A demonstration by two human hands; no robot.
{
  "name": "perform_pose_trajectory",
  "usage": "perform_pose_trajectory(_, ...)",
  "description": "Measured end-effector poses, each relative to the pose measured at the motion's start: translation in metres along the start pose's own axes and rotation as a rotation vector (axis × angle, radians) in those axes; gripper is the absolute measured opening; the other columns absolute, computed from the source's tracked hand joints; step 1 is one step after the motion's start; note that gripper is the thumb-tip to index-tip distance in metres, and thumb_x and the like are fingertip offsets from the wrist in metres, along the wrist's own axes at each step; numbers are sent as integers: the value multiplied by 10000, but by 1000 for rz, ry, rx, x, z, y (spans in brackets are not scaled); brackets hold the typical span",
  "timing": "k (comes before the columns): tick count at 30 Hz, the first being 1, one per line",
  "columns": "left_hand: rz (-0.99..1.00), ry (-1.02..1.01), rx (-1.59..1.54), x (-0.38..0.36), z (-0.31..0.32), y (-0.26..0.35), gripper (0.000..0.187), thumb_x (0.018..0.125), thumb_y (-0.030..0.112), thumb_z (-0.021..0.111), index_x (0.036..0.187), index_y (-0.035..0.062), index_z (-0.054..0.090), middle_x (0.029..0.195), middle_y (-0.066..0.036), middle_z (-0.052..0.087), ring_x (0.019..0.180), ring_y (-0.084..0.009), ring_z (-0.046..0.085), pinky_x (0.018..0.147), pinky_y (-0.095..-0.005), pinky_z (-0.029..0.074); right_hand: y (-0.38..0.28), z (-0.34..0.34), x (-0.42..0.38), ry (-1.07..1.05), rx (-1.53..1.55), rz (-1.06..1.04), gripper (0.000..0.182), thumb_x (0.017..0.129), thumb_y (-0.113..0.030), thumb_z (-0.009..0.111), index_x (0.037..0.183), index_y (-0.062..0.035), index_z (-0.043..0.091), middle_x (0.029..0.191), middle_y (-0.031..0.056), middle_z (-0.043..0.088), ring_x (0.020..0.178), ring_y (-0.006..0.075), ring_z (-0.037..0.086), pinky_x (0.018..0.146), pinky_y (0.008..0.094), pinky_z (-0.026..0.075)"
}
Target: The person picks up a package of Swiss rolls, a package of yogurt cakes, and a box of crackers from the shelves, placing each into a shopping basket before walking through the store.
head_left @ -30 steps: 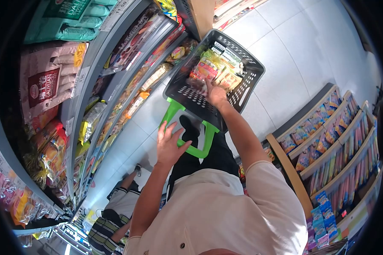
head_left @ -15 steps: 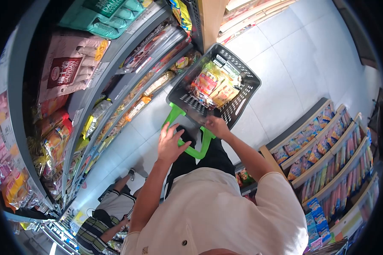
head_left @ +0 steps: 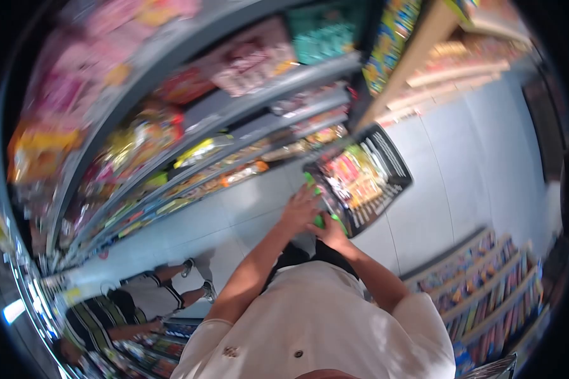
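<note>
A black shopping basket (head_left: 395,155) with slotted sides holds several colourful snack packets (head_left: 354,177). Its green handle (head_left: 336,221) lies along the near side, partly covered by my hands. My left hand (head_left: 300,208) rests on the handle's left part, fingers stretched out and slightly apart, blurred by motion. Close beside it, my right hand (head_left: 330,235) is closed around the handle's near part. The hands' edges almost meet, or touch; blur hides which.
Shelves (head_left: 253,82) of packaged snacks curve along the left and top. A wooden shelf post (head_left: 401,69) stands just behind the basket. Another rack (head_left: 480,284) of small packets is at the right. A person in a striped top (head_left: 95,322) is at the lower left.
The view has turned, so the basket appears further right and lower. My hands have come closer together, and the green handle has swung nearer the basket. The other person's legs show more.
</note>
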State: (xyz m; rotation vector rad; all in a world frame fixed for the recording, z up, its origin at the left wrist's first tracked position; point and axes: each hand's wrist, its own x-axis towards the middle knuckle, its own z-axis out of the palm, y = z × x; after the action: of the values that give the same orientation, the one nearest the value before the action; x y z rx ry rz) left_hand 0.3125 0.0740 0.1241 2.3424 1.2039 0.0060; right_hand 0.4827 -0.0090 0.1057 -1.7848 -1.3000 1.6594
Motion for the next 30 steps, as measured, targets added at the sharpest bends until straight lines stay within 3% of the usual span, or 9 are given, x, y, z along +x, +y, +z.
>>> perform_pose_trajectory(1,-44,52,22,-14,-4,-5,561,1054,318,644,1572,131,540,1707,-115,414,1564,-397,386,1245,-555,395,-12,11,-11,200,-43,-191,620,920,-423,866,1343,-26,646,934,194,743,828,351,710,801,452,571)
perform_pose_trajectory(5,-223,285,-248,-110,14,-54,586,1062,347,622,1577,89,514,1650,-192,479,1498,-445,471,1197,-533,454,0,45,4,265,-247,-192,551,867,-455,898,1049,22,690,762,217,695,707,388,679,706,471,560)
perform_pose_trajectory(10,-559,58,-382,-305,74,-141,538,1053,372,616,1475,39,595,1423,-272,657,1325,-453,612,1136,-523,498,7,75,10,360,-394,-129,360,938,-305,810,1092,14,746,945,287,761,936,479,747,833,533,577)
perform_pose_trajectory(15,-1031,121,-453,-541,195,-206,551,1031,508,641,1359,69,702,1329,-201,742,1239,-402,697,1052,-490,571,8,97,12,456,-480,-194,322,944,-271,772,1078,22,749,940,301,757,927,493,746,846,545,574)
perform_pose_trajectory(17,-850,95,-270,-613,216,-207,577,1026,531,644,1342,53,712,1311,-202,751,1231,-401,705,1064,-483,564,18,103,20,499,-494,-188,333,936,-272,758,1067,34,746,938,309,757,926,501,746,849,568,574)
perform_pose_trajectory(19,-1237,125,-564,-652,217,-185,571,1027,534,644,1332,58,723,1324,-193,748,1234,-400,703,1070,-477,561,32,108,34,487,-407,-119,330,938,-268,749,1075,32,749,945,306,761,930,497,747,864,561,577)
perform_pose_trajectory(23,-1221,145,-620,-688,233,-159,582,1024,539,646,1335,53,729,1287,-219,758,1229,-402,707,1073,-472,557,31,119,40,537,-459,-69,327,936,-266,742,1071,32,754,946,308,761,927,494,748,876,553,579)
perform_pose_trajectory(26,-1167,191,-751,-671,235,-153,609,1018,533,664,1345,22,723,1265,-232,765,1224,-405,711,1065,-467,560,51,122,55,619,-544,-131,354,985,-360,742,1019,-8,767,724,148,749,623,309,775,658,438,625)
perform_pose_trajectory(30,-1024,345,-862,-631,215,-160,588,1027,468,688,1352,-22,709,1253,-256,767,1180,-386,740,1026,-444,574,18,131,34,669,-673,-62,433,954,-415,735,1052,4,775,780,202,769,717,372,789,782,494,632)
